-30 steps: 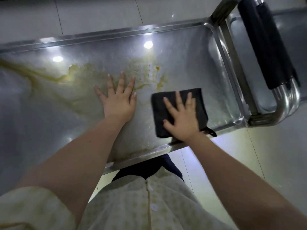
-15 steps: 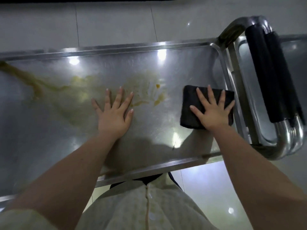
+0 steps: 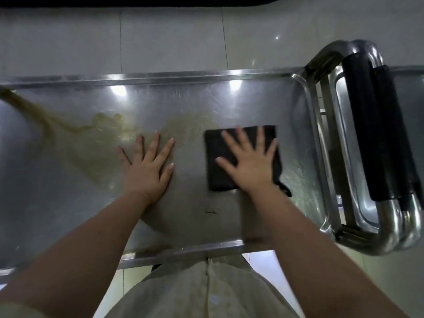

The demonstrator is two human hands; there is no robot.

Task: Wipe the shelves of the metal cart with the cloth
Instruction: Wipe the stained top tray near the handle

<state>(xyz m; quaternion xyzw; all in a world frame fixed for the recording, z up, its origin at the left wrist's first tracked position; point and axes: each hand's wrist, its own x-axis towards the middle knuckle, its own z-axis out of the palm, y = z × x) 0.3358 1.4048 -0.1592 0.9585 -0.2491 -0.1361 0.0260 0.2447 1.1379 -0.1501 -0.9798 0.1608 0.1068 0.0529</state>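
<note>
The floor [image 3: 172, 40] is laid with large, glossy pale-grey tiles, split by thin dark grout lines [image 3: 121, 42]. A small glint of light [image 3: 277, 38] shows on one tile. A dark strip [image 3: 137, 0] runs along the top of the view.

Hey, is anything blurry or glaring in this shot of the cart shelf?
Head view: the right hand and cloth are smeared with blur, the left hand is sharper; two bright glares sit on the shelf near its far rim.
</note>
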